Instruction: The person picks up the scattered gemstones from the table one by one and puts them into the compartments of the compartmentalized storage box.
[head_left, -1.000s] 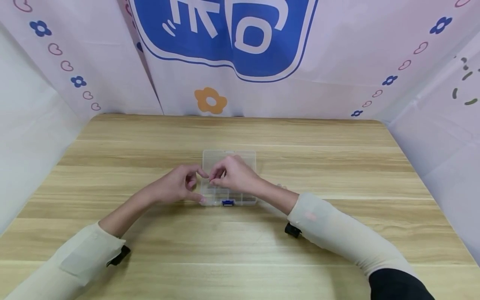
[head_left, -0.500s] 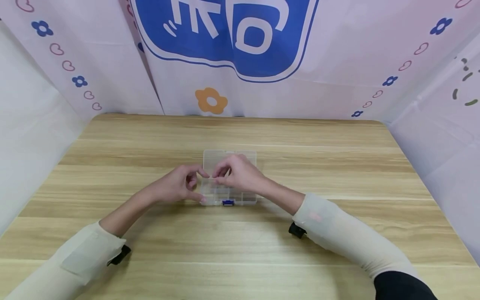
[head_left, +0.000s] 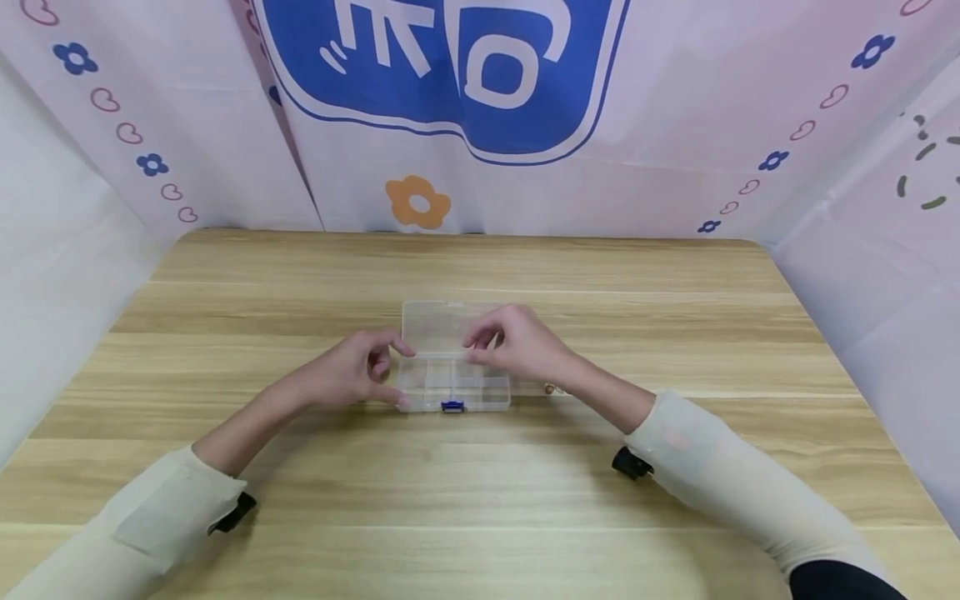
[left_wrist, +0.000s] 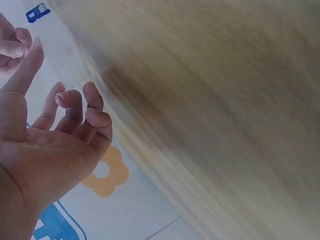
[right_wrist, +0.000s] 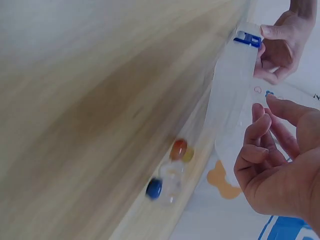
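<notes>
A clear plastic compartment box (head_left: 438,383) stands on the table, its lid (head_left: 432,327) folded back and a blue latch (head_left: 452,407) at the front. My left hand (head_left: 348,367) holds the box at its left end, thumb at the front corner and index finger at the rear. Over the box's right part hovers my right hand (head_left: 517,342), fingers loosely bent, with nothing visible between thumb and fingertips. Small round beads lie to the right of the box; the right wrist view shows a red-orange bead (right_wrist: 178,149), a blue bead (right_wrist: 154,188) and clear ones.
The wooden table (head_left: 420,483) extends around the box on all sides. A white cloth backdrop (head_left: 675,108) with a blue printed sign hangs behind the table's back edge. My right forearm (head_left: 600,392) passes over the table close to the beads.
My right hand has moved right from over the box's left compartments, its fingertips parting a little, uncovering the compartments. My left hand has stayed at the box's left end.
</notes>
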